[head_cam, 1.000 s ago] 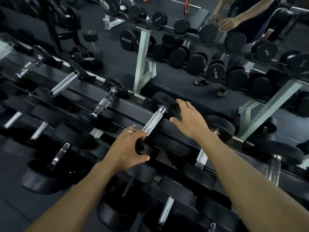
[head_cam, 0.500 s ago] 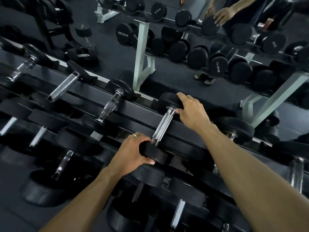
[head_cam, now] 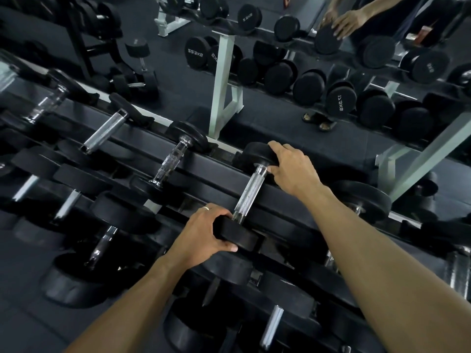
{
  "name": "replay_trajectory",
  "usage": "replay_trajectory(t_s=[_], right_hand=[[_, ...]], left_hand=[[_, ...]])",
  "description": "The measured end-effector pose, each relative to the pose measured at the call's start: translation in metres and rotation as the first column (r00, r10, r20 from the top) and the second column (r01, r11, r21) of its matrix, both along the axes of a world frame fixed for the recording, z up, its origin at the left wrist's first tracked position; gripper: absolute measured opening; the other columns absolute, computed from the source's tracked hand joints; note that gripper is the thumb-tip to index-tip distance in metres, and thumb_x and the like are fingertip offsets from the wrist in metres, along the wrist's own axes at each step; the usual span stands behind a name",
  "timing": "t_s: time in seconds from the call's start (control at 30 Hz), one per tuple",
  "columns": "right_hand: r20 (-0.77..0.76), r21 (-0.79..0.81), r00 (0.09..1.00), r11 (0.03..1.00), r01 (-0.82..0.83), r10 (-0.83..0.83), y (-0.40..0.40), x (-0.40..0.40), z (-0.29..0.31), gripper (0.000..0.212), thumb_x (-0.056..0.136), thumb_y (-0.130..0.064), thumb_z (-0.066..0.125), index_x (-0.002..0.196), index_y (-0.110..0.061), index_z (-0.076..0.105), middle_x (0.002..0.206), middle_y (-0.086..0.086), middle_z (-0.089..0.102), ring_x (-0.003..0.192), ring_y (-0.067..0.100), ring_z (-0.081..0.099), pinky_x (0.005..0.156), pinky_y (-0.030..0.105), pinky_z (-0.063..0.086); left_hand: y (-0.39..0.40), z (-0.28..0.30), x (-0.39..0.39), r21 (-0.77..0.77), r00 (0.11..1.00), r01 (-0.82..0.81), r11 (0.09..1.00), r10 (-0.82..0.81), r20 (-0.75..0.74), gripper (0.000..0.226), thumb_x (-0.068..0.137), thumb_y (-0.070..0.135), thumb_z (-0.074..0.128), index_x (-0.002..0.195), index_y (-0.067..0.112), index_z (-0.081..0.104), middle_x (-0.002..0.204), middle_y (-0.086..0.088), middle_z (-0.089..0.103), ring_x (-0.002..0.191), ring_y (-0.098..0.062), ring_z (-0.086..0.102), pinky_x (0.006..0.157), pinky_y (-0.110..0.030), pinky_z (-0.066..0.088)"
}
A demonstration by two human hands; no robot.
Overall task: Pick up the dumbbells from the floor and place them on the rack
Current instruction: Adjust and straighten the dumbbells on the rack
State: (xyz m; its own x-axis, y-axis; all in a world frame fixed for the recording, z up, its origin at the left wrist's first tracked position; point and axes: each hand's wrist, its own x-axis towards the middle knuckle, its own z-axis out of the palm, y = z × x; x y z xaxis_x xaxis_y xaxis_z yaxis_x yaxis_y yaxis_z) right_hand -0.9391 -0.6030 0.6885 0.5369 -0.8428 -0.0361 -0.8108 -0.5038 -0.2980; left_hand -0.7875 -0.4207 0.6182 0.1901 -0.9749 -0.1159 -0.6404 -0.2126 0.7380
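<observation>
Dumbbell lies across top rail of rack. L hand wraps fingers round near head; R hand grips far head, thumb by the handle.

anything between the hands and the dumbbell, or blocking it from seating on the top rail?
Nothing visible. The left hand grips the near head and the right hand holds the far head of the dumbbell, which already lies across the rack top tier. Neighbouring dumbbells sit apart.
</observation>
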Motion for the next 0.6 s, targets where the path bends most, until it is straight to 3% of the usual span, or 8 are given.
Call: replay_trajectory(t_s=[0.17, 0.33, 0.47, 0.6], right_hand=[[-0.008, 0.024, 1.000, 0.999, -0.024, 0.024, -0.002, 0.000, 0.002, 0.058, 0.094, -0.022, 0.060, 0.146, -0.019, 0.033, 0.127, 0.009, 0.054, 0.112, 0.032, 0.056, 0.089, 0.041, 0.046], [0.034, -0.016, 0.999, 0.999, -0.036, 0.037, -0.001, 0.013, 0.016, 0.064, 0.094, -0.036, 0.058, 0.147, -0.013, 0.030, 0.137, 0.015, 0.047, 0.125, 0.035, 0.046, 0.096, 0.044, 0.044], [0.123, -0.100, 0.984, 0.988, -0.114, 0.126, 0.010, 0.050, 0.027, 0.060, 0.095, -0.034, 0.057, 0.145, -0.011, 0.034, 0.140, 0.012, 0.045, 0.130, 0.033, 0.039, 0.100, 0.043, 0.041], [0.149, -0.035, 0.973, 0.985, -0.171, 0.174, 0.025, 0.089, 0.019, 0.058, 0.093, -0.034, 0.059, 0.142, -0.011, 0.038, 0.138, 0.011, 0.045, 0.129, 0.033, 0.040, 0.101, 0.044, 0.040]], left_hand=[[0.003, 0.008, -0.003, 0.016, 0.997, 0.019, 1.000, -0.020, 0.077, 0.061, 0.060, 0.038, 0.088, 0.113, 0.030, 0.059, 0.110, 0.018, 0.052, 0.107, -0.005, 0.049, 0.093, -0.024, 0.040], [0.014, 0.020, 0.002, 0.055, 0.983, 0.060, 0.997, -0.069, 0.169, 0.077, 0.068, 0.053, 0.079, 0.135, 0.029, 0.047, 0.138, 0.011, 0.041, 0.132, -0.006, 0.034, 0.105, -0.024, 0.030], [0.027, 0.026, 0.026, -0.006, 0.974, -0.043, 0.999, 0.044, 0.224, 0.073, 0.077, 0.064, 0.064, 0.138, 0.028, 0.045, 0.141, 0.008, 0.042, 0.136, -0.010, 0.033, 0.106, -0.029, 0.035], [0.035, 0.028, 0.070, -0.086, 0.948, -0.155, 0.984, 0.173, 0.267, 0.073, 0.077, 0.067, 0.059, 0.135, 0.026, 0.049, 0.137, 0.003, 0.047, 0.131, -0.016, 0.041, 0.104, -0.038, 0.043]])
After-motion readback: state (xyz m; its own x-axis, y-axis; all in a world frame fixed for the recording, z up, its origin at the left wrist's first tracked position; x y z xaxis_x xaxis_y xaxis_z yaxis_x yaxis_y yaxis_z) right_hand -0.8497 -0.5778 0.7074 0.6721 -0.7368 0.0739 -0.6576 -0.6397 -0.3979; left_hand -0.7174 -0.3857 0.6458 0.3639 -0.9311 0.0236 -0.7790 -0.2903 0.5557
